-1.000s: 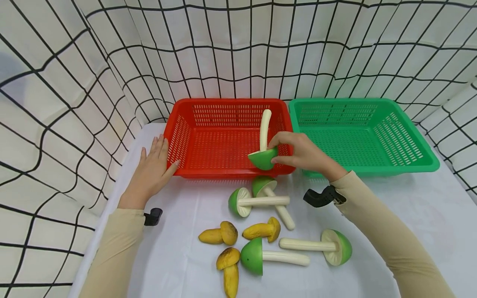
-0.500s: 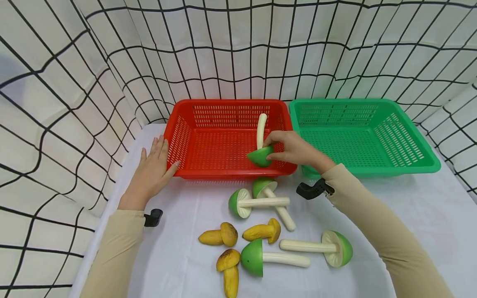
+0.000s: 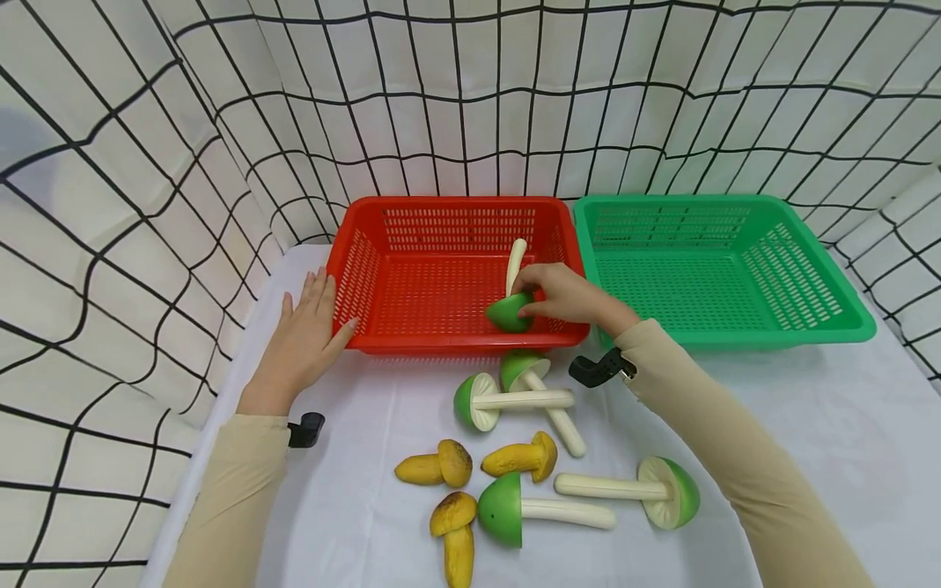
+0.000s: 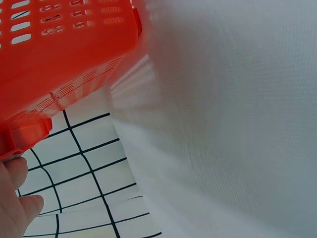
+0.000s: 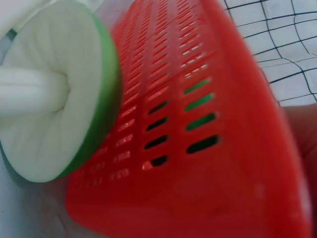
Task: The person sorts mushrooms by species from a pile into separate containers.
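My right hand (image 3: 564, 296) pinches a toy mushroom by its green cap (image 3: 507, 315), its pale stem (image 3: 516, 260) pointing up and back, over the right part of the red basket (image 3: 434, 286). From the right wrist, the basket wall (image 5: 198, 193) hides this mushroom. My left hand (image 3: 297, 347) lies with straight fingers along the basket's left side, thumb at the front rim; its fingertips (image 4: 17, 171) show under the rim in the left wrist view. Just before the basket, two green-capped mushrooms lie crossed, the upper one's stem (image 3: 525, 399) over the other stem (image 3: 564, 429).
To the right stands a green basket (image 3: 662, 294), touching the red one. Nearer me lie two more green-capped mushrooms (image 3: 501, 510) (image 3: 672, 492) and three yellow mushrooms (image 3: 454, 463) (image 3: 520, 457) (image 3: 459, 555) on the white cloth (image 3: 353, 506). Black-gridded white fabric (image 3: 478, 98) encloses the back and sides.
My right hand has moved a little left and lower into the red basket, carrying the green-capped mushroom down with it. The left hand has stayed on the basket's side.
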The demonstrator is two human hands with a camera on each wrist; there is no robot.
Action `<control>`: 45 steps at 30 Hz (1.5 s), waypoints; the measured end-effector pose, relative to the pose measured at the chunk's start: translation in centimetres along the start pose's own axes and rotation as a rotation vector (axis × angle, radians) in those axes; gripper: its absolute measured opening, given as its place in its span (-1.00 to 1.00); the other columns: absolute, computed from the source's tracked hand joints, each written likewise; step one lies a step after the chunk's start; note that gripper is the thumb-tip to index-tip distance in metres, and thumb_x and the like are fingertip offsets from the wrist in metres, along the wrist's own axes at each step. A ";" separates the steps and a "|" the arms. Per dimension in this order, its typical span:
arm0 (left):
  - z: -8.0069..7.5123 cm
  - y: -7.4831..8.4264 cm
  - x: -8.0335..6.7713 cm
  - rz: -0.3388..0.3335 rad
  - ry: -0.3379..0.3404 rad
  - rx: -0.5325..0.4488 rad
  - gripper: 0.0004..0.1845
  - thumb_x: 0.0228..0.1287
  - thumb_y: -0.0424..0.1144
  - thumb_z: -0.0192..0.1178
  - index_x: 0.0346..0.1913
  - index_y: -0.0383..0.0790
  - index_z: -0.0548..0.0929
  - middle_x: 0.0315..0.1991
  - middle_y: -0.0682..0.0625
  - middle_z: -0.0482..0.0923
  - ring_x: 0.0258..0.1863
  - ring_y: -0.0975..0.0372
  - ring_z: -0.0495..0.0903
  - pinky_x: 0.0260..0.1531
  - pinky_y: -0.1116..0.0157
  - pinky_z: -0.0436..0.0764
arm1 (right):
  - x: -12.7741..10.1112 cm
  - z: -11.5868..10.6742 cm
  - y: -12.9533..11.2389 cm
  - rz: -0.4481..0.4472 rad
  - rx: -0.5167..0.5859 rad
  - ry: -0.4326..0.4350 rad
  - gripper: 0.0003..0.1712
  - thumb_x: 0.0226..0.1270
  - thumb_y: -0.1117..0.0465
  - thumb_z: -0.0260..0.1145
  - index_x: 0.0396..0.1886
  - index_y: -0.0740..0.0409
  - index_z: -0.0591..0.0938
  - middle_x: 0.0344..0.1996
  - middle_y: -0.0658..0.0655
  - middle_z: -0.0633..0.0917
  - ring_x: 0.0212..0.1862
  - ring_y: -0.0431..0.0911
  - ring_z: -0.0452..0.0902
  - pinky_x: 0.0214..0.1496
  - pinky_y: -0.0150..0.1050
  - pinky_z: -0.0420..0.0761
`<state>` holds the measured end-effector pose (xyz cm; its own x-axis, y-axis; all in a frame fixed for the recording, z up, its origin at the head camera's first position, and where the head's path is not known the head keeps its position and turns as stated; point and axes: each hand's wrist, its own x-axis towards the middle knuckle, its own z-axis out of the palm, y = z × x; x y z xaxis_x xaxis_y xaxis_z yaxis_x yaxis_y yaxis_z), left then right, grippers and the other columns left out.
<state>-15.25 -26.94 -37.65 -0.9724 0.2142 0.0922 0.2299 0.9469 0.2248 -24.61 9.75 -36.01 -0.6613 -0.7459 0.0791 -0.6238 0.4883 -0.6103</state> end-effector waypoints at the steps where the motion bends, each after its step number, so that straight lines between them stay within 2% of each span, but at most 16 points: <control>1: 0.0 0.0 0.0 0.000 0.000 -0.001 -0.23 0.45 0.00 -0.20 0.41 -0.57 -0.12 0.45 -0.39 -0.22 0.44 -0.14 -0.28 0.29 -0.23 -0.22 | 0.1 0.1 0.0 0.004 -0.020 -0.007 -0.77 0.09 0.32 0.44 -0.25 0.24 0.62 -0.29 0.09 0.63 -0.21 -0.06 0.54 -0.06 -0.14 0.56; 11: 0.1 0.1 0.0 -0.006 -0.001 -0.007 -0.23 0.45 0.00 -0.20 0.41 -0.56 -0.13 0.45 -0.38 -0.25 0.45 -0.12 -0.30 0.29 -0.23 -0.22 | 0.4 0.4 0.1 0.022 -0.093 -0.026 -0.77 0.08 0.33 0.44 -0.25 0.25 0.64 -0.27 0.11 0.64 -0.19 -0.05 0.53 -0.04 -0.14 0.55; 22: 0.0 0.2 0.0 -0.008 -0.002 -0.003 -0.23 0.45 0.01 -0.22 0.42 -0.55 -0.14 0.46 -0.37 -0.24 0.45 -0.12 -0.30 0.29 -0.22 -0.22 | 0.4 0.5 0.2 0.020 -0.106 -0.023 -0.75 0.08 0.36 0.43 -0.20 0.27 0.66 -0.21 0.14 0.65 -0.14 -0.03 0.54 -0.02 -0.15 0.55; 33: -0.1 0.3 0.0 -0.017 -0.017 -0.006 -0.23 0.45 0.01 -0.22 0.42 -0.53 -0.16 0.46 -0.36 -0.26 0.45 -0.11 -0.32 0.30 -0.22 -0.24 | -0.4 0.0 -0.1 0.027 -0.076 0.089 -0.77 0.14 0.36 0.39 -0.18 0.31 0.66 -0.21 0.20 0.66 -0.13 0.10 0.55 -0.04 -0.05 0.55; 39: -0.2 0.3 0.1 -0.032 -0.021 0.000 -0.22 0.45 0.02 -0.22 0.43 -0.52 -0.17 0.46 -0.35 -0.27 0.45 -0.09 -0.33 0.30 -0.20 -0.26 | -1.6 -0.5 -0.5 0.008 -0.042 0.135 -0.76 0.16 0.38 0.36 -0.16 0.35 0.65 -0.21 0.21 0.66 -0.15 0.05 0.53 -0.08 -0.01 0.56; 45: -0.1 0.2 0.1 -0.022 -0.019 -0.014 -0.22 0.45 0.00 -0.21 0.42 -0.54 -0.16 0.46 -0.37 -0.26 0.45 -0.09 -0.34 0.30 -0.21 -0.25 | -3.4 -0.9 -1.0 -0.032 -0.025 0.179 -0.79 0.13 0.39 0.39 -0.20 0.30 0.65 -0.26 0.13 0.67 -0.18 0.04 0.55 -0.14 -0.05 0.57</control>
<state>-15.24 -26.72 -37.47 -0.9778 0.1978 0.0687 0.2087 0.9481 0.2401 -22.16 12.24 -34.95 -0.7030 -0.6701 0.2383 -0.6545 0.4784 -0.5855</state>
